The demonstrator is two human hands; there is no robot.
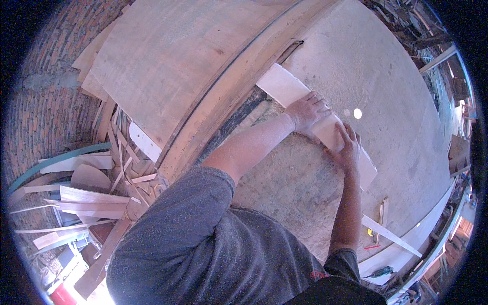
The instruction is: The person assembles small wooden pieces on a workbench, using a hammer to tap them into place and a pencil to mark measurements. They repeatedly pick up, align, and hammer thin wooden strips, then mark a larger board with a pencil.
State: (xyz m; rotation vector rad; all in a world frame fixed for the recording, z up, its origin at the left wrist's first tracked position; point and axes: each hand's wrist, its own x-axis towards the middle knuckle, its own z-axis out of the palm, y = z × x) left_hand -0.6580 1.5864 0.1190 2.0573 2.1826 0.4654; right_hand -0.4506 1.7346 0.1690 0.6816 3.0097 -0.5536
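A pale wooden board (284, 86) lies flat on a dusty saw table (386, 101), running from upper left to lower right. My left hand (307, 113) presses down on the board's middle with fingers spread. My right hand (347, 147) rests on the board just below it, fingers laid along the wood. The board's far end sits close to a dark slot (291, 51) in the table, beside a long wooden fence (223, 96).
A large plywood sheet (173, 56) lies left of the fence. Wood offcuts (86, 193) are piled on the brick floor at left. A thin wooden strip (389, 234), a small block (384, 211) and a pencil lie at the table's lower right.
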